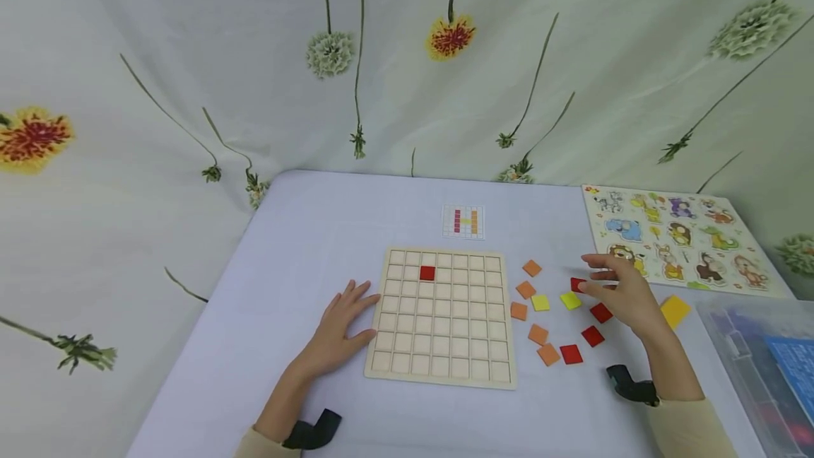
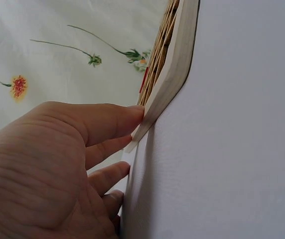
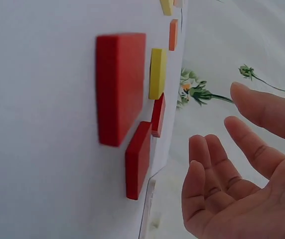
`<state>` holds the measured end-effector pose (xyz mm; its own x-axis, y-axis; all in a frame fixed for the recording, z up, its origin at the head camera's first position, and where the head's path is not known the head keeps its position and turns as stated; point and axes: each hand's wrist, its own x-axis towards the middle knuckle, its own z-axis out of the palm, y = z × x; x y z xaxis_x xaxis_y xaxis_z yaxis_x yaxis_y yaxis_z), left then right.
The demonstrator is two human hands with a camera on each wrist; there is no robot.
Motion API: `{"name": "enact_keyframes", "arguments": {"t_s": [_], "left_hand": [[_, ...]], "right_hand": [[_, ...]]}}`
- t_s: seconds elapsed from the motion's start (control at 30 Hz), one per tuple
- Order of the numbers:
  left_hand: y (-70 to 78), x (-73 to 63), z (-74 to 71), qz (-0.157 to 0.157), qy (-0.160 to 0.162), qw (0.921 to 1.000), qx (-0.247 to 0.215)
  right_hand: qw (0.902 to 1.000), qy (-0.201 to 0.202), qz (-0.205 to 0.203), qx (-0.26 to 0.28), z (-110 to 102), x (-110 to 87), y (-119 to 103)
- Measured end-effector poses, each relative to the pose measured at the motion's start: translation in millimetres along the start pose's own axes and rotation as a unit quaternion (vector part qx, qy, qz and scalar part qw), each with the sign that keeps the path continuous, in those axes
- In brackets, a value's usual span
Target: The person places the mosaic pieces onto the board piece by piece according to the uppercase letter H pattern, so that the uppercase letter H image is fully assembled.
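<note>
A wooden grid board lies on the table, one red tile sitting in a cell of its second row. At the board's left side is my left hand, fingers spread, with thumb and fingertip against its edge; the left wrist view shows the thumb on the board's side. Over on the right, my right hand is above the loose tiles, fingers loosely bent and holding nothing. Its thumb overlaps a red tile in the head view. Close by lie a yellow tile and more red tiles.
Several orange tiles lie right of the board. Behind it is a small pattern card. An animal puzzle board occupies the back right. A yellow-orange block and a clear plastic box are at the right edge.
</note>
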<state>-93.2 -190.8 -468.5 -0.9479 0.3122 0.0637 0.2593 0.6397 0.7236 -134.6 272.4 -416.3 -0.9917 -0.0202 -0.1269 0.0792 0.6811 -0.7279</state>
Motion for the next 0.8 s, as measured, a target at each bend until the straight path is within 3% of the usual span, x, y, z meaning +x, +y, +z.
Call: {"name": "enact_keyframes", "arguments": {"t_s": [0.47,0.8], "left_hand": [[-0.3,-0.4,0.9,-0.001,0.004,1.0,0.007],[0.9,-0.4,1.2,-0.006,0.004,0.9999,0.008]], "right_hand": [[0.9995,-0.016,0.024,-0.012,10.8,6.6,19.1],[0.9987,-0.012,-0.003,-0.05,16.5,7.8,23.5]]}}
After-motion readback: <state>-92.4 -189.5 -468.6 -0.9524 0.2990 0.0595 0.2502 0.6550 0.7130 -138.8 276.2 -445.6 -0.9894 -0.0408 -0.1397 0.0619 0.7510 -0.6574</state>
